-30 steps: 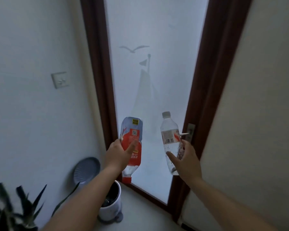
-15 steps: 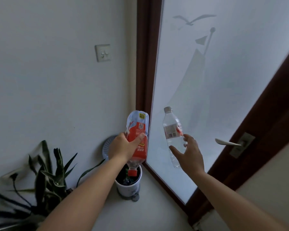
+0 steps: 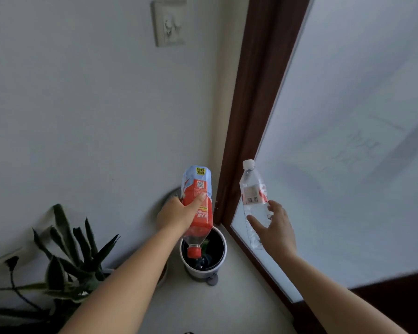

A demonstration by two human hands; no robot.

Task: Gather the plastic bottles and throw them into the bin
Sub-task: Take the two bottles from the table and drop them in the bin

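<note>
The left hand (image 3: 176, 214) is wrapping its fingers around the middle of a red-labelled clear plastic bottle (image 3: 198, 206), the thumb pressing flat across the label. That bottle is hanging upside down, its red cap (image 3: 194, 252) pointing down into the mouth of the small round white pedal bin (image 3: 203, 255), whose lid (image 3: 170, 195) is standing open behind the hand. The cap is sitting over the bin's dark opening — whether it is touching anything inside cannot be told. Something dark and something green are lying in the bin, too dim to name.

The right hand (image 3: 276, 227) is gripping a clear plastic water bottle with a white cap and a red-and-white label (image 3: 255, 201), the fingers curling around its lower half with the thumb spreading to the left. This bottle is standing upright, tilting slightly left, in the air to the right of the bin and in front of the frosted glass door panel (image 3: 348, 141).

The bin is sitting on the pale floor in the corner where the white wall meets the dark brown wooden door frame (image 3: 251, 104). A green long-leaved potted plant (image 3: 68, 261) is standing at the near left — well apart from the bin. A white wall switch (image 3: 170, 21) is showing on the far wall above.
</note>
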